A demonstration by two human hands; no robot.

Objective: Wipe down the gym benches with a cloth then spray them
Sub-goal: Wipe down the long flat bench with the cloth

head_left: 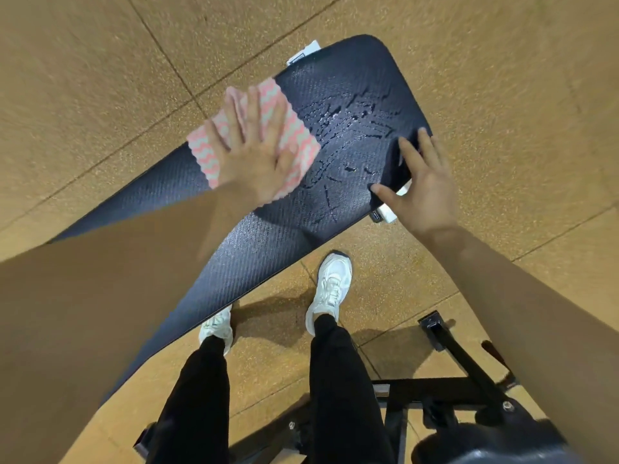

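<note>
While the left hand (254, 162) lies flat on the pink-and-white zigzag cloth (298, 128), its fingers (254, 108) straight and spread, pressing rather than gripping, the cloth sits on the far side edge of the dark navy textured bench pad (234, 262). Just beyond those fingertips the cloth overhangs the pad's rim. Between the two hands, beads and streaks of liquid (345, 118) glisten on the pad. The right hand (425, 192) rests on the pad's near edge, fingers (427, 142) extended and splayed, holding nothing. Below are white trainers (330, 289), black trousers (338, 380), a black metal frame (462, 363) and the tan speckled rubber floor (100, 78).
</note>
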